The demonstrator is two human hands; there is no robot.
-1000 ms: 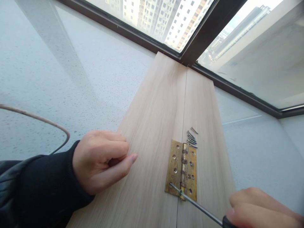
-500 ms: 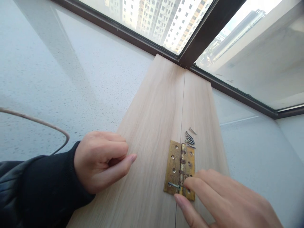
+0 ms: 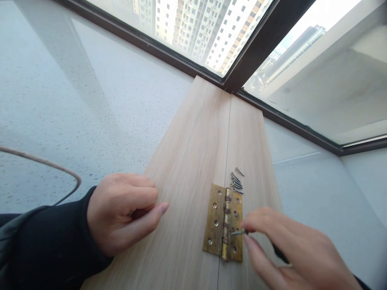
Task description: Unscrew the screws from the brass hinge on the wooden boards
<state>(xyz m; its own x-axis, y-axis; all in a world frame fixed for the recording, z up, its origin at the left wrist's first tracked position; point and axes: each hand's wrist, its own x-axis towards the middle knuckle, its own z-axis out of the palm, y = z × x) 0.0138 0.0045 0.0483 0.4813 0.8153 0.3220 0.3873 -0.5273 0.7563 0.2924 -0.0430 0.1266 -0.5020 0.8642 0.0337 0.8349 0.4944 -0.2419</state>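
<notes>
A brass hinge (image 3: 216,219) lies flat across the seam between two pale wooden boards (image 3: 193,153). My right hand (image 3: 290,249) hovers over the hinge's right leaf and pinches a small screw (image 3: 237,232) between thumb and forefinger. A dark handle (image 3: 281,255) shows under that palm. My left hand (image 3: 123,213), in a black sleeve, rests as a loose fist on the left board's edge, thumb stretched along the wood, with nothing visible in it. Several loose screws (image 3: 236,181) lie just beyond the hinge's top right corner.
The boards lie on a speckled pale stone sill (image 3: 75,100) and run up to a dark window frame (image 3: 256,44) with tall buildings outside. A thin cable (image 3: 45,163) loops over the sill at the left.
The screwdriver shaft that pointed at the hinge's lower left hole has dropped out of sight. My right hand reached in, pinched the screw lying on the hinge and shifted it over the right leaf.
</notes>
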